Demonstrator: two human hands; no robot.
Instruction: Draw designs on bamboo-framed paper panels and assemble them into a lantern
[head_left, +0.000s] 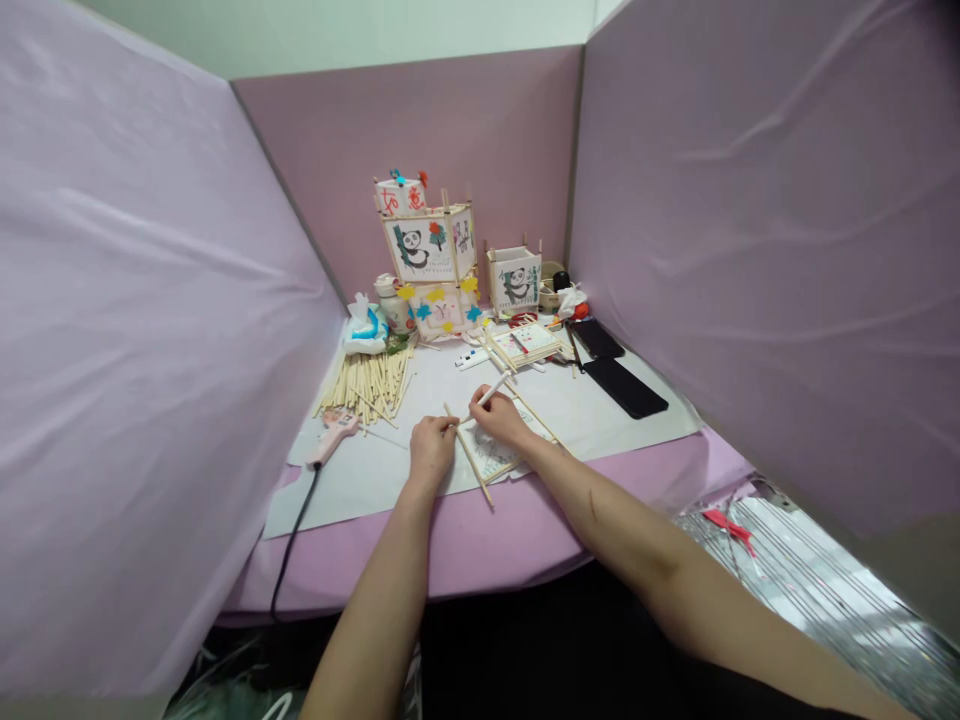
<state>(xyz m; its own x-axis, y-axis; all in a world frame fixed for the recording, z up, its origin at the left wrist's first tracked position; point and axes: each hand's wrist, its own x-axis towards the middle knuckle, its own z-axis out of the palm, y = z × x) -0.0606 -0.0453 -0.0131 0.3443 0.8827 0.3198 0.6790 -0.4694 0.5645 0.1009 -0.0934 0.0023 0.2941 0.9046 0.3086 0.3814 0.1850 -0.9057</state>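
Observation:
A small panel of white paper (482,450), framed with thin wooden sticks and drawn on in dark lines, lies at the table's front. My right hand (499,418) grips a white pen (494,386) over the panel's far part, and my wrist crosses the drawing. At the panel's left side my left hand (433,447) is closed, its fingertips at the frame stick (475,468) near the far left corner. Part of the drawing is hidden under my right hand and forearm.
Loose wooden sticks (367,383) lie left, behind a pink corded glue gun (334,437). A tiered panda lantern (427,250) and a smaller lantern (516,282) stand at the back. Stacked framed panels (529,343) and two dark phones (626,386) lie right. Pink partitions enclose the table.

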